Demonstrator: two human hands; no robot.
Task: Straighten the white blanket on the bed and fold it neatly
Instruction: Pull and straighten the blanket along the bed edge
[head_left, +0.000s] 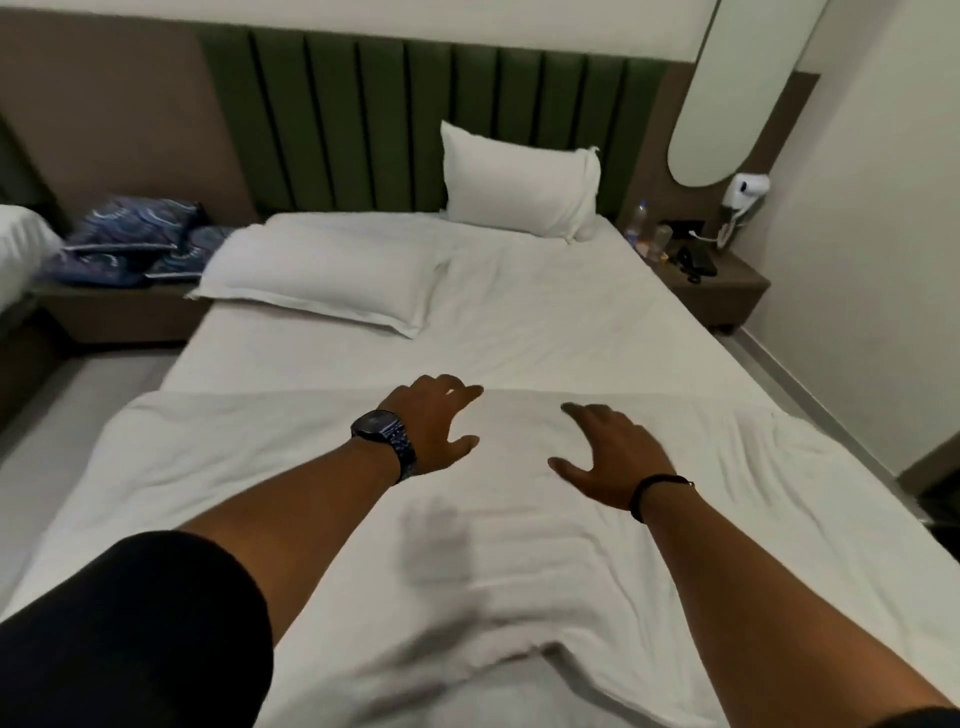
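Nearest the camera, the blanket's (519, 545) near edge bunches into a ridge that curls over the sheet below both forearms. The blanket lies spread across the lower part of the bed (545, 322), rumpled, with creases running off to the right of the right hand.

Both hands reach forward over it, neither gripping anything. The left hand (434, 426) has its fingers spread and loose just short of the blanket's far edge, and the blur leaves it unclear whether the fingertips touch cloth. The right hand (613, 457) is likewise open, palm down, low over the blanket or resting on it; I cannot tell which. The far edge runs as a fairly straight line just beyond both sets of fingers.

The risk, as I judge it, is that smoothing from the middle alone pushes slack outward and deepens the right-side creases, or drags the sheet along underneath. Folding before the near ridge is flattened would lock that bunching into the fold, and uneven pulls by the two hands would skew the edge.

Past the hands lie bare sheet and two pillows (322, 275), one flat, one propped on the headboard. The blanket's near corners are cut off by the arms and frame edges. Items on the far nightstand are too small to identify.
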